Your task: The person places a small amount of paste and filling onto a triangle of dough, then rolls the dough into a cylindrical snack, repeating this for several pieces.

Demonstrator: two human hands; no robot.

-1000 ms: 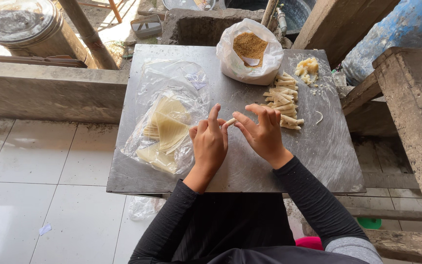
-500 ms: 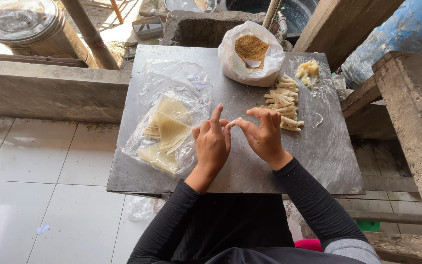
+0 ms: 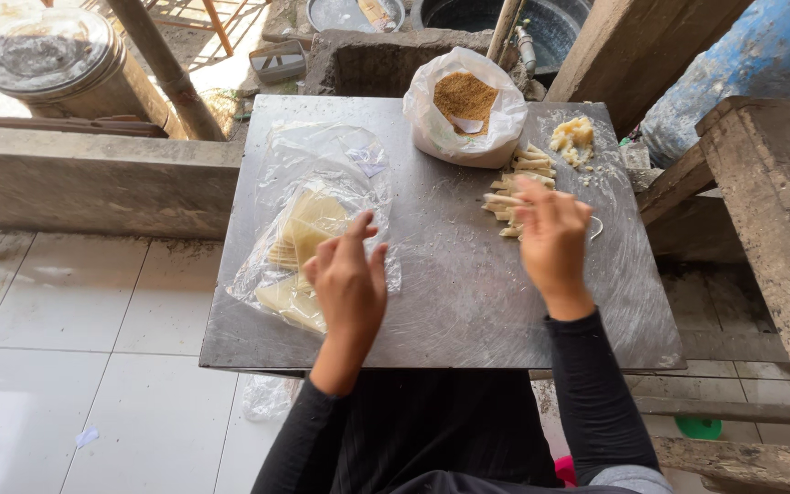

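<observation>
Two bare hands over a grey metal table (image 3: 468, 302), seen from the head view. Both forearms in black sleeves.

Left hand (image 3: 349, 284): rests at the right edge of a clear plastic bag (image 3: 317, 197) that lies flat on the left half of the table. Fingers loosely spread, tips on or just above the plastic; nothing clamped between them. Inside the bag: a stack of pale yellow square wrappers (image 3: 308, 229), a few more near its lower end, just left of the wrist.

Right hand (image 3: 555, 238): set over the lower end of a pile of rolls (image 3: 518, 178), pale and stick-shaped, on the right half of the table. One roll (image 3: 505, 198) pokes out to the left from under the fingertips, touching them. Fingers curved downward and close together; seen from the back, so whether they pinch the roll or only lie on it — cannot tell.

Hands well apart, bare tabletop between them.

Far edge of table: white bag (image 3: 432, 128), open, holding brown crumbs (image 3: 464, 94) with a small scrap of paper on top. Just right of it, a small heap of yellowish filling (image 3: 573, 137), touching the table, near the upper end of the pile.

Off the table: lidded metal drum (image 3: 52, 59) upper left; white tiled floor (image 3: 66, 348) lower left; blue barrel (image 3: 761, 64) upper right.
</observation>
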